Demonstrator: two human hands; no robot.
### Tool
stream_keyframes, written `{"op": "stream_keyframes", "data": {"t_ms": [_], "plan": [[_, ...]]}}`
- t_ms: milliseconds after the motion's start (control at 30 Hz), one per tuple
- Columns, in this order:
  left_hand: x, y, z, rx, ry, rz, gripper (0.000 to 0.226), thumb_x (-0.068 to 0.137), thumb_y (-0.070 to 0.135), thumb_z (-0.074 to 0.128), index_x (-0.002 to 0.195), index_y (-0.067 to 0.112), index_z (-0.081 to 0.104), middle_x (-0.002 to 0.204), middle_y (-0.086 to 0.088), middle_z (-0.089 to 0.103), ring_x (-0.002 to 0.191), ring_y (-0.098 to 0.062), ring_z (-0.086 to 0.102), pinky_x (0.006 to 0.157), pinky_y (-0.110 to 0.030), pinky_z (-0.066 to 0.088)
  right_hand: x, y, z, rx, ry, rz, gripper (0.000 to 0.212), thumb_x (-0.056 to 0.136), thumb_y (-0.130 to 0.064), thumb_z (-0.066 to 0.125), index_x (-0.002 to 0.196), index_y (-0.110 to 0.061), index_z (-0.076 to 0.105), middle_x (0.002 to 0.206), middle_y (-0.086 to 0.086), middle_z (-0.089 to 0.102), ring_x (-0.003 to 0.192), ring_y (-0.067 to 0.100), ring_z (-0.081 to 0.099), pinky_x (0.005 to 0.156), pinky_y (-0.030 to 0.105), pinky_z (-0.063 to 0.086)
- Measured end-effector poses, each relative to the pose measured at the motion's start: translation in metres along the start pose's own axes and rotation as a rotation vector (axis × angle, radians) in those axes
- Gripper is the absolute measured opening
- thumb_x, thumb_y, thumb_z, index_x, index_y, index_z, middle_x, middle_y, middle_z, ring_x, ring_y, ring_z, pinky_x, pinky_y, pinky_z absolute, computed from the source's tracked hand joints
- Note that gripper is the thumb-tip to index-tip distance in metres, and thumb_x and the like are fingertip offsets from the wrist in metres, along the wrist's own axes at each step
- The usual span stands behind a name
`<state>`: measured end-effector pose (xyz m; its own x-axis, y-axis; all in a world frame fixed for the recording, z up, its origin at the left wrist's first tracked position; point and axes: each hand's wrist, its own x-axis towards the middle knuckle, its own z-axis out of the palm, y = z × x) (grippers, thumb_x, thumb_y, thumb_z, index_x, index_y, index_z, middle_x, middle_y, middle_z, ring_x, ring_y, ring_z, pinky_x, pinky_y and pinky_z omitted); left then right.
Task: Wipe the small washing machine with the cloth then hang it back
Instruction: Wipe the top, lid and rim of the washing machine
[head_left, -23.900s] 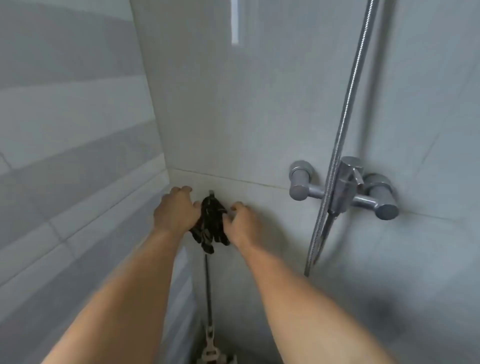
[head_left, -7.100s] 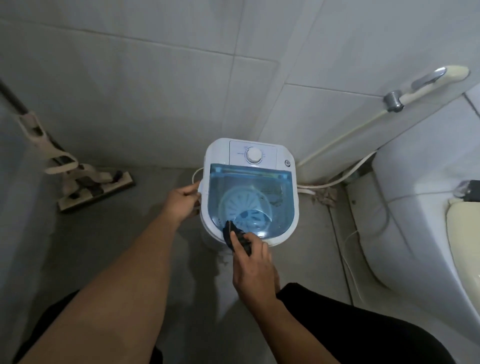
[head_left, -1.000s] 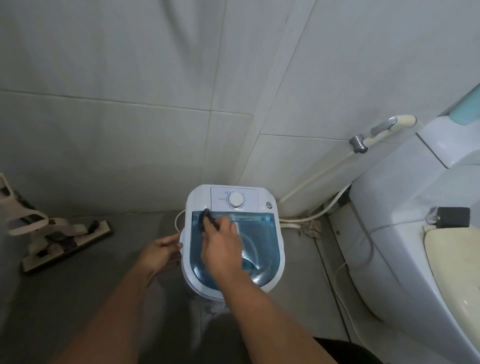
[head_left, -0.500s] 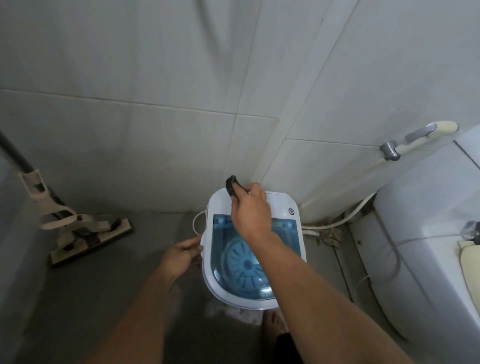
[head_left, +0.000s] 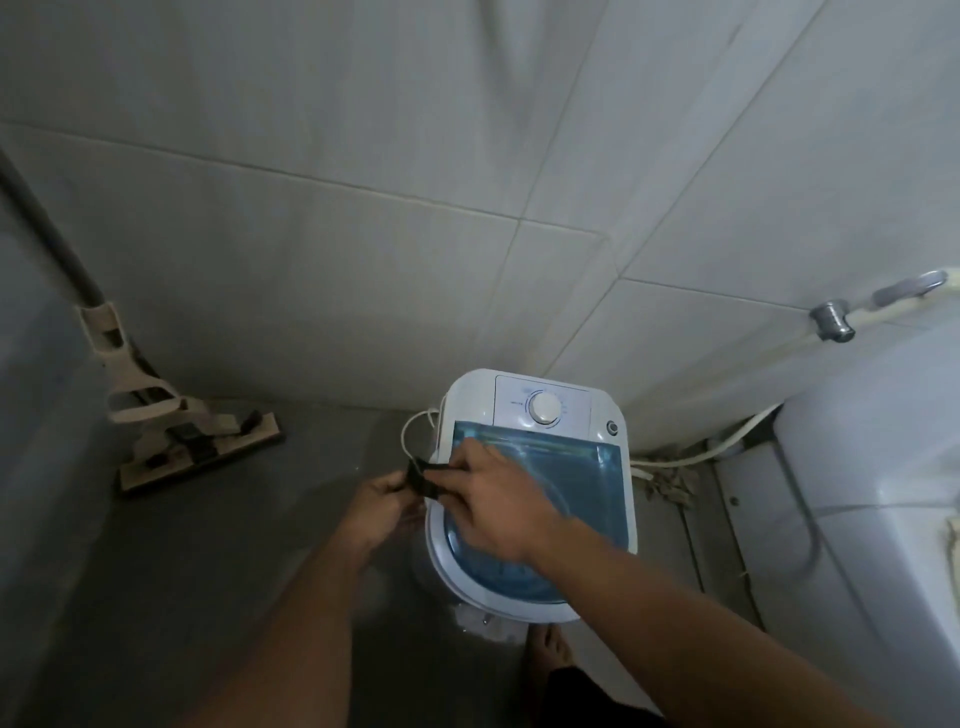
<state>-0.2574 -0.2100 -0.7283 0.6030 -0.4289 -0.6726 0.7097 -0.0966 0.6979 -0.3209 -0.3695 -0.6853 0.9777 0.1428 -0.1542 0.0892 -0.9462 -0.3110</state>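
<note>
Gripping the dark cloth (head_left: 423, 479) between them, both hands are working at the left rim of the small washing machine (head_left: 540, 410). The left hand (head_left: 387, 501) is pinching one end with curled fingers, while the right hand (head_left: 498, 506) is closing on the other, reaching across the blue lid (head_left: 592, 467). The cloth is bunched small, so it is likely risking a slip onto the wet-looking floor (head_left: 208, 545), or snagging the white cord (head_left: 415, 421) looping just beside it.
</note>
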Motion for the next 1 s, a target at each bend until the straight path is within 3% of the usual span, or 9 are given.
{"op": "stream_keyframes", "data": {"t_ms": [133,267,367,567,667,733,833,900,1000], "plan": [[-0.001,0.003,0.003,-0.018,-0.013,-0.007,0.038,0.095,0.0,0.056,0.13,0.013,0.062,0.113,-0.016,0.069,0.065,-0.006,0.072,0.058,-0.018,0.058,0.04,0.034,-0.035,-0.012,0.172,0.161,0.042,0.098,-0.031,0.051,0.139,-0.032,0.059,0.111,0.009,0.055,0.1,0.032,0.053,0.083,0.045,0.051],[0.0,0.003,-0.002,0.03,-0.019,-0.025,0.039,0.095,0.006,0.059,0.13,0.019,0.065,0.117,-0.012,0.073,0.105,-0.029,0.07,0.089,-0.035,0.058,0.064,0.059,-0.029,-0.077,0.322,0.338,0.043,0.096,-0.022,0.058,0.139,-0.026,0.059,0.111,0.012,0.054,0.098,0.035,0.052,0.076,0.048,0.053],[0.001,0.004,-0.002,0.022,-0.014,-0.035,0.038,0.094,0.005,0.058,0.128,0.021,0.067,0.118,-0.011,0.072,0.098,-0.024,0.068,0.089,-0.035,0.057,0.049,0.049,-0.007,-0.183,0.336,0.23,0.048,0.092,-0.019,0.062,0.14,-0.025,0.058,0.113,0.014,0.055,0.092,0.037,0.053,0.071,0.048,0.052],[0.004,0.0,-0.003,-0.009,-0.017,-0.055,0.036,0.094,0.007,0.06,0.127,0.019,0.066,0.118,-0.012,0.072,0.096,-0.022,0.068,0.083,-0.03,0.057,-0.003,0.02,0.007,-0.204,0.168,0.051,0.05,0.094,-0.027,0.056,0.143,-0.031,0.053,0.125,0.009,0.054,0.104,0.033,0.052,0.083,0.049,0.048],[0.008,-0.002,-0.004,0.006,-0.026,-0.043,0.037,0.094,0.005,0.059,0.127,0.019,0.067,0.114,-0.015,0.073,0.099,-0.026,0.068,0.085,-0.033,0.056,-0.033,0.003,0.013,-0.185,0.091,-0.059,0.053,0.093,-0.029,0.052,0.145,-0.033,0.048,0.124,0.008,0.053,0.101,0.031,0.052,0.08,0.048,0.048],[0.008,-0.001,-0.004,0.034,-0.019,-0.038,0.037,0.093,0.006,0.06,0.126,0.022,0.068,0.103,-0.014,0.073,0.093,-0.025,0.067,0.082,-0.033,0.056,-0.057,-0.007,0.017,-0.197,-0.005,-0.182,0.054,0.092,-0.031,0.053,0.145,-0.037,0.046,0.124,0.007,0.052,0.102,0.03,0.051,0.081,0.046,0.048],[0.009,-0.002,-0.005,0.034,-0.012,-0.06,0.035,0.092,0.008,0.062,0.123,0.024,0.07,0.108,-0.012,0.075,0.092,-0.02,0.066,0.086,-0.033,0.057,-0.087,-0.013,0.019,-0.293,-0.201,-0.453,0.062,0.089,-0.034,0.061,0.148,-0.038,0.042,0.13,0.006,0.048,0.109,0.028,0.047,0.087,0.043,0.046],[0.007,-0.001,-0.004,0.03,-0.019,-0.062,0.034,0.092,0.007,0.061,0.118,0.025,0.071,0.106,-0.01,0.074,0.092,-0.02,0.065,0.082,-0.031,0.056,-0.087,-0.009,0.009,-0.268,-0.143,-0.455,0.062,0.093,-0.035,0.059,0.151,-0.036,0.038,0.131,0.007,0.05,0.11,0.028,0.049,0.088,0.045,0.046],[0.006,0.002,-0.003,0.04,-0.022,-0.053,0.033,0.093,0.007,0.059,0.117,0.026,0.071,0.103,-0.009,0.073,0.09,-0.02,0.064,0.076,-0.027,0.055,-0.051,0.008,-0.017,-0.132,0.144,-0.194,0.05,0.099,-0.031,0.052,0.148,-0.029,0.047,0.125,0.009,0.055,0.105,0.029,0.054,0.085,0.048,0.05]]}}
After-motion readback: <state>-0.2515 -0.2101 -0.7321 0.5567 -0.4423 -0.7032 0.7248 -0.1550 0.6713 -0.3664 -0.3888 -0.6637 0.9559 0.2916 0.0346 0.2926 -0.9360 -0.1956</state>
